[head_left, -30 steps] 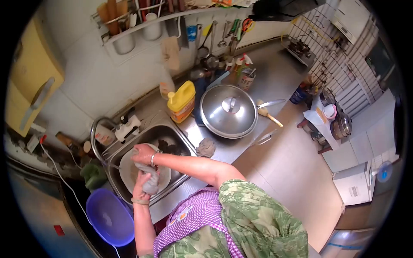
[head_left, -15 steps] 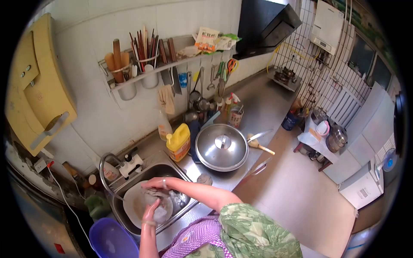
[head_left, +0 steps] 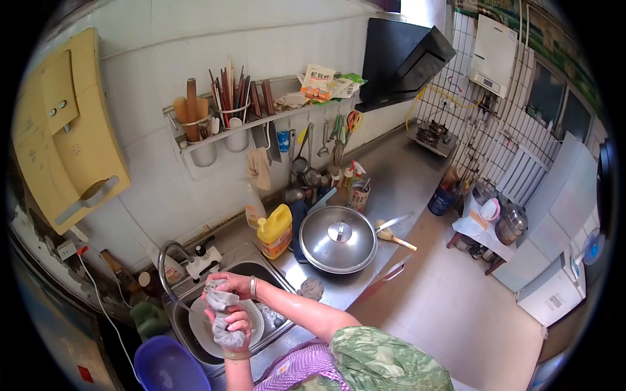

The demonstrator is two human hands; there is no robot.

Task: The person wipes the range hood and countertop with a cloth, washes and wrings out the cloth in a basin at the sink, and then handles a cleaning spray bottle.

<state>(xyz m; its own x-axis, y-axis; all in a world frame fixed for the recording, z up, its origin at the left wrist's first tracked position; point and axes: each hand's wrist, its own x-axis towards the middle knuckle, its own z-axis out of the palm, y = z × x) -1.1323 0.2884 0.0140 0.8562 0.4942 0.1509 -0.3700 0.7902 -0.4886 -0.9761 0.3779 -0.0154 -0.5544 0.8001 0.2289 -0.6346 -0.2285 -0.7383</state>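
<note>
My right hand (head_left: 238,284) grips the upper end of a wet grey cloth (head_left: 223,300), its fingers wrapped round it. Just below, my left hand (head_left: 238,320) is closed on the lower part, and the bunched end hangs under its fingers. The cloth looks twisted between the two. Both hands are over a large white bowl (head_left: 203,335) standing in the steel sink (head_left: 277,277). Beside the bowl, some shiny items in the sink are too unclear to name. The curved faucet (head_left: 163,264) reaches over the sink's left side.
A lidded steel wok (head_left: 338,240) stands on the counter right of the sink, near a yellow jug (head_left: 275,232) and a grey scrubbing pad (head_left: 310,289). Left of the sink is a purple basin (head_left: 171,365). A utensil rack (head_left: 228,133) hangs on the wall.
Both hands have risen from inside the bowl, bringing the grey cloth up with them. It is now gripped in a twisted bunch. The camera view has tilted slightly.
</note>
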